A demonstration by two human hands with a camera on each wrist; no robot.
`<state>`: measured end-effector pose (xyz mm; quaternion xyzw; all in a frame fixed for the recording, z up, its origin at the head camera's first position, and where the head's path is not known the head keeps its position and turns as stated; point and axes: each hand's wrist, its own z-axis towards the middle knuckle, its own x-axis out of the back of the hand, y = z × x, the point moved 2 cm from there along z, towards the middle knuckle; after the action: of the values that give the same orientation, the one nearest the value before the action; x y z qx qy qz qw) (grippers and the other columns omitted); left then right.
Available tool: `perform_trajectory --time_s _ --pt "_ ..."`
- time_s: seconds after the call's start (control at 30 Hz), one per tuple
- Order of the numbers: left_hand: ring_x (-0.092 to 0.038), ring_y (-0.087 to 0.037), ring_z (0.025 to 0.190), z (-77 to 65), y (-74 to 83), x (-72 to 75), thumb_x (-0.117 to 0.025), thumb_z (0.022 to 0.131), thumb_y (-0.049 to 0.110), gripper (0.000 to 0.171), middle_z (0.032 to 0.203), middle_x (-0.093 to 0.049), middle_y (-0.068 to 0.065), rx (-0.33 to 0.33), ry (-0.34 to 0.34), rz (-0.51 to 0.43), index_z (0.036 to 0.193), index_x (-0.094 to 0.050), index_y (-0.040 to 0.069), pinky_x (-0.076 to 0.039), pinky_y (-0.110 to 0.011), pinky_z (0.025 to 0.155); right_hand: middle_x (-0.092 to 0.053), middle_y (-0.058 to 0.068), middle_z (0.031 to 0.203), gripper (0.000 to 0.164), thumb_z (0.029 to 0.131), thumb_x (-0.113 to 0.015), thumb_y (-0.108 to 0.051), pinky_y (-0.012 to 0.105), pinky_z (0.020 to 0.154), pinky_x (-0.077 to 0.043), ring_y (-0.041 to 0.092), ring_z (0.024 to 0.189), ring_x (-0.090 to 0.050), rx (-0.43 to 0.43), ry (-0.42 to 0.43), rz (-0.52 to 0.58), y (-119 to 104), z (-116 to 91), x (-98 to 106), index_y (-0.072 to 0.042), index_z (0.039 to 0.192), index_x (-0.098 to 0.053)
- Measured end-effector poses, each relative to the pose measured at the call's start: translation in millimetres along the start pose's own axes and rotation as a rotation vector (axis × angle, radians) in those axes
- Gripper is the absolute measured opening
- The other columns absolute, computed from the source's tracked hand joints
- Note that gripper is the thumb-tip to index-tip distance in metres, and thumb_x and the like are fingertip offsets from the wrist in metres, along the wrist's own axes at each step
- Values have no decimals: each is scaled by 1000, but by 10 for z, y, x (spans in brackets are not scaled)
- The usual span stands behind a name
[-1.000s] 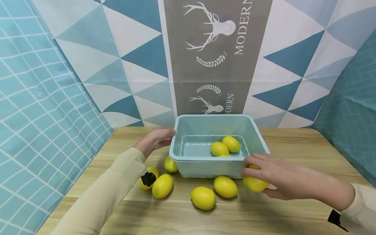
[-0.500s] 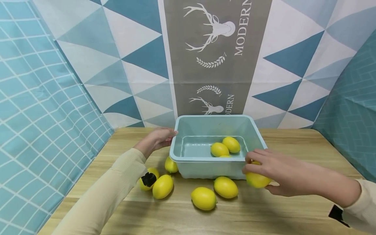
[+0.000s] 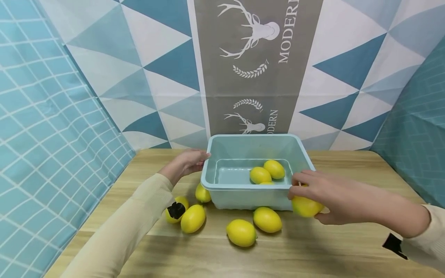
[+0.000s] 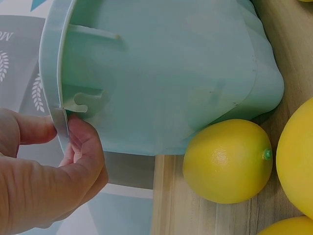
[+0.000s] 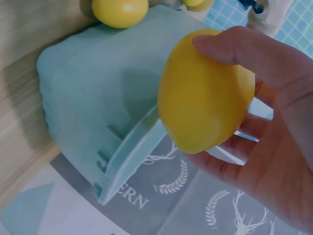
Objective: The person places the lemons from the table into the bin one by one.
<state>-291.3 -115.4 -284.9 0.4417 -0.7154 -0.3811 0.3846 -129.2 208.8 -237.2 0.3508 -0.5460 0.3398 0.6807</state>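
Observation:
A light blue plastic basin (image 3: 236, 199) stands on the wooden table with two lemons (image 3: 274, 169) and the top of a third visible inside. My left hand (image 3: 187, 161) pinches its left rim (image 4: 59, 120) between thumb and fingers. At the front right corner of the basin, my right hand (image 3: 326, 197) grips a lemon (image 5: 205, 93) with thumb and fingers around it, level with the basin's outer wall. Part of that lemon is hidden behind the fingers in the head view.
Two lemons (image 3: 241, 233) lie in front of the basin. Several more lie at its left, one lemon (image 4: 227, 161) close against its wall. The wooden table (image 3: 194, 260) meets a patterned backdrop (image 3: 167, 73) behind the basin.
My right hand has risen slightly with its lemon along the basin's front right corner. My left hand stays on the rim, and the basin and other lemons look unmoved.

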Motion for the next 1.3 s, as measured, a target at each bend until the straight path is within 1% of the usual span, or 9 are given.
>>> perform_trajectory --time_s 0.17,0.27,0.43,0.67,0.8,0.97,1.1,1.2,1.3 --pt "-51 -8 80 -9 -5 3 -47 101 18 46 104 -52 -5 5 7 -7 141 -39 -3 -49 -14 67 -51 -11 100 63 54 -90 -18 24 71 -51 6 88 -47 -28 -19 26 27 22 53 -28 107 -58" --pt "-52 -8 81 -7 1 5 -47 101 18 45 103 -52 -5 4 12 -8 140 -41 -3 -49 -14 66 -51 -11 100 61 56 -90 -18 24 71 -51 7 89 -48 -47 -30 40 58 33 87 -28 106 -58" --pt "-51 -7 78 -1 6 0 -46 101 18 45 100 -52 -4 6 7 -14 141 -40 -3 -48 -14 67 -51 -10 99 58 57 -91 -18 23 70 -52 8 88 -48 -79 -46 52 104 69 162 -28 105 -59" --pt "-51 -8 82 8 -6 4 -46 101 17 46 106 -52 -6 5 -2 -20 142 -38 -3 -49 -16 72 -52 -10 99 56 60 -90 -17 22 73 -54 7 90 -49 -110 -63 64 164 173 281 -28 105 -59" --pt "-52 -8 80 13 -4 6 -46 101 18 46 105 -52 -6 5 5 -9 142 -39 -3 -49 -16 73 -53 -8 102 56 61 -89 -16 23 74 -55 7 91 -49 -113 -76 82 201 239 332 -26 106 -58" --pt "-52 -8 79 9 3 9 -47 101 19 47 105 -53 -5 10 12 -6 143 -39 -2 -50 -16 72 -53 -8 103 54 63 -88 -13 25 76 -54 9 93 -49 -146 -94 117 258 316 369 -24 107 -59" --pt "-53 -8 81 12 2 -1 -48 101 18 46 104 -53 -5 13 16 -20 141 -41 -2 -50 -17 75 -54 -7 102 54 63 -88 -11 26 77 -54 11 93 -50 -185 -116 148 323 369 390 -25 107 -60" --pt "-53 -8 81 11 -1 1 -48 101 18 45 105 -53 -5 11 17 -21 141 -42 -2 -50 -18 78 -55 -6 102 53 64 -88 -11 27 76 -54 12 93 -50 -188 -123 167 377 412 400 -24 107 -60" --pt "-52 -8 80 2 -6 10 -48 101 18 45 104 -53 -5 7 16 -17 141 -41 -2 -50 -18 77 -56 -5 102 51 65 -87 -11 29 76 -53 13 93 -50 -184 -129 171 423 459 396 -24 106 -60"
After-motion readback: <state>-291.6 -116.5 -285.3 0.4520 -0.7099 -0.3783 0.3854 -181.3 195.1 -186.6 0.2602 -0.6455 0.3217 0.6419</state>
